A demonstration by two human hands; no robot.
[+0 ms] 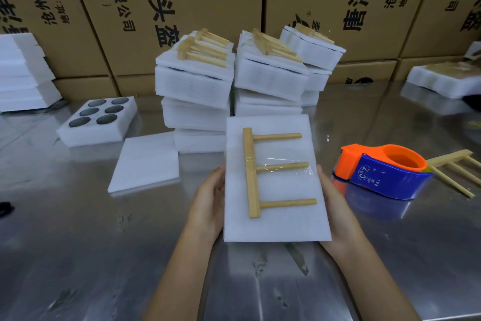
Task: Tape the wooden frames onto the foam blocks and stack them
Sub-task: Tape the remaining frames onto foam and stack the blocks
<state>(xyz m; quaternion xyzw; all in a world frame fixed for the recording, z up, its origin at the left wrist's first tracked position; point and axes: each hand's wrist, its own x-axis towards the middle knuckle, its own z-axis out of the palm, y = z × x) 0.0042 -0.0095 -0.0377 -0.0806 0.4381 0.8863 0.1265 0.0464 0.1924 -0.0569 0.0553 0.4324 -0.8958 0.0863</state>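
A white foam block (276, 224) is lifted above the steel table (78, 255), held at its two long sides. My left hand (208, 206) grips its left edge and my right hand (335, 206) grips its right edge. On top lies an E-shaped wooden frame (252, 172) with three pegs pointing right; clear tape crosses its middle peg. Behind stand several stacks of foam blocks (194, 86) with taped wooden frames on top. An orange and blue tape dispenser (382, 172) sits on the table to the right.
A loose wooden frame (455, 167) lies right of the dispenser. A thin foam sheet (145, 162) and a foam tray with round holes (97, 120) lie to the left. More foam (23, 73) sits far left, cardboard boxes (182, 8) line the back.
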